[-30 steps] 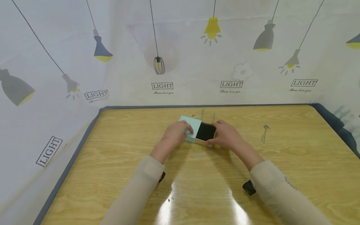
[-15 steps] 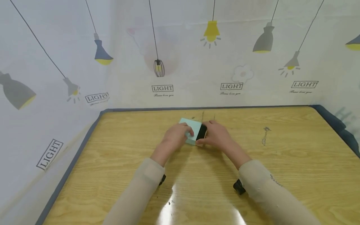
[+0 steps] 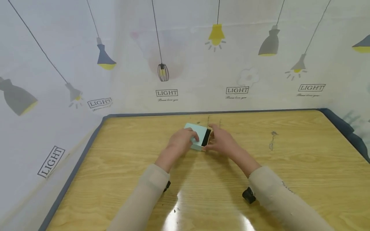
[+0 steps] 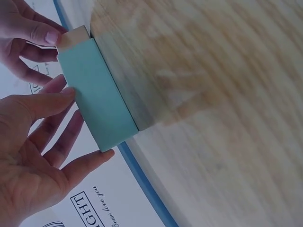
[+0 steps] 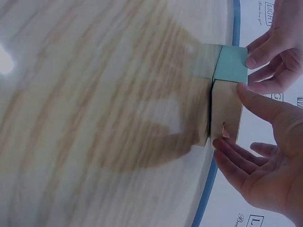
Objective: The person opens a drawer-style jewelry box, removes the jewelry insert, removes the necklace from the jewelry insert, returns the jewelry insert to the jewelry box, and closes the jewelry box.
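A small drawer box with a mint-green sleeve sits on the table. Its inner drawer, pale beige outside with a black top strip, juts a short way from the sleeve's right end. My left hand holds the sleeve, thumb at its near side in the left wrist view and fingers over its top and far end. At the drawer's outer end my right hand pinches it between thumb and fingertips. The right wrist view shows the drawer's end face with a small dark notch or tab.
Wood-grain table with a blue-grey edge strip along the back and sides. Behind it hangs a white sheet printed with lamps. A flower-like mark lies on the tabletop to the right.
The drawer has slid left into the sleeve, from about half out to a narrow strip showing. My right hand moved left with it, then its fingers shifted slightly; the left hand stayed in place.
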`<action>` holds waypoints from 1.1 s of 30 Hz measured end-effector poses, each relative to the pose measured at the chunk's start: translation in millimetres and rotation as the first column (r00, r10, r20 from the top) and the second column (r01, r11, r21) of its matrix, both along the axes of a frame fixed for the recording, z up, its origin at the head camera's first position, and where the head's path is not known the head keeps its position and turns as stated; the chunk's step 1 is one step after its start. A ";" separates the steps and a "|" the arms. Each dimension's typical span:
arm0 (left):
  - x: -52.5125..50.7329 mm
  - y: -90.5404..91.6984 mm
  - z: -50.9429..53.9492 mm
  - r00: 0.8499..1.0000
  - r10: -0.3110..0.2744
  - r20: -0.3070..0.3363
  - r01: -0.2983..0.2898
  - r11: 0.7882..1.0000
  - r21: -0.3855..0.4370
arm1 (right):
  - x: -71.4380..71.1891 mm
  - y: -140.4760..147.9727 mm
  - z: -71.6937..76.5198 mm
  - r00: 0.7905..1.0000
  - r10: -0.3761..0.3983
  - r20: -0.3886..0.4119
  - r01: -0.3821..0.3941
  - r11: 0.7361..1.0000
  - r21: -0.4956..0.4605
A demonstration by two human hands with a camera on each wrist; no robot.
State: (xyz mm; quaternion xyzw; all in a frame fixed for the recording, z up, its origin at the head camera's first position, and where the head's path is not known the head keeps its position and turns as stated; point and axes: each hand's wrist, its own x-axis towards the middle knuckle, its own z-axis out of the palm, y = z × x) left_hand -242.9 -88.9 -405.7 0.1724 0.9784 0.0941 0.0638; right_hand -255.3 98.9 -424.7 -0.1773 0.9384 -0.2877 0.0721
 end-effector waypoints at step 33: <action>-29.1 -23.6 21.9 0.995 0.094 -0.044 -0.095 0.995 -0.033 | -34.6 60.6 25.3 0.971 0.029 -0.238 0.047 0.950 0.308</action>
